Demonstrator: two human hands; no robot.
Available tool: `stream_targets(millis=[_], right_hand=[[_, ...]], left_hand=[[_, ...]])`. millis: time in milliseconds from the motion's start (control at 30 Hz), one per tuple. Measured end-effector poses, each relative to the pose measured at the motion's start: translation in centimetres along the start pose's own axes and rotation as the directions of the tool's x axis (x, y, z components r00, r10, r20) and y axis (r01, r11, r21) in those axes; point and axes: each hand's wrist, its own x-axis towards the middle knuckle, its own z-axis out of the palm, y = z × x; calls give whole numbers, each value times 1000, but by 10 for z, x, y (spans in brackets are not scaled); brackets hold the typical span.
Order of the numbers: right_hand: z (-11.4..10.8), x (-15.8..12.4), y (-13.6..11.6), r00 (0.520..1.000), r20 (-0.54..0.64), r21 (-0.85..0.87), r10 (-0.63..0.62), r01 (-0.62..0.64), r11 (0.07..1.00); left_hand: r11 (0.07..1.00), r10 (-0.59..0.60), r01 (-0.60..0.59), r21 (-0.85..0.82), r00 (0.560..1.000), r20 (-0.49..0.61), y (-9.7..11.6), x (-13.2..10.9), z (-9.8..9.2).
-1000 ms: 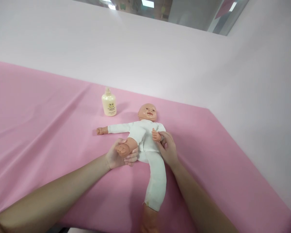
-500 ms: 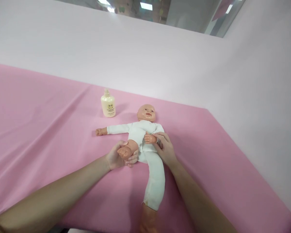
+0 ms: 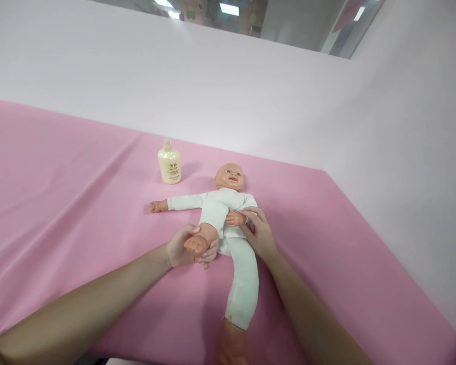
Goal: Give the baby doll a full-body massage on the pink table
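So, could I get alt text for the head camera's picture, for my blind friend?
A person's left hand holds the raised leg of a white cloth baby doll with a plastic head, lying face-up on pink fabric; the right hand holds its bent arm. Beyond the doll's outstretched arm stands a cream labelled bottle.

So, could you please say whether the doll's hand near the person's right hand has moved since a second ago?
Yes, the doll's hand has shifted slightly leftward in view, judged against the bottle, which stayed put.
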Motion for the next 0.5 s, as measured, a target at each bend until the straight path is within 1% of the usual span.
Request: stream_targets(millis=[100, 200, 300, 367, 433, 467, 500], right_hand=[[0, 0, 0, 1000, -5, -1, -2, 2, 1000], [1, -1, 1, 999, -36, 42, 32, -30, 999], [0, -1, 4, 984, -138, 156, 113, -92, 984], [-2, 1, 7, 953, -222, 249, 206, -148, 957], [-5, 4, 10, 905, -289, 342, 311, -206, 917], [-7, 5, 12, 879, -315, 387, 357, -224, 894], [-9, 7, 13, 854, -342, 428, 391, -229, 874]], left_hand=[[1000, -1, 1, 8, 999, 40, -2, 0, 1], [1000, -5, 4, 18, 998, 68, -3, 0, 1], [996, -42, 35, 79, 995, 95, -6, -3, 0], [983, -122, 103, 152, 985, 124, -5, -6, 1], [957, -228, 188, 221, 959, 171, -3, -8, 3], [933, -306, 244, 265, 925, 225, -2, -8, 4], [901, -388, 294, 319, 874, 292, -1, -6, 5]])
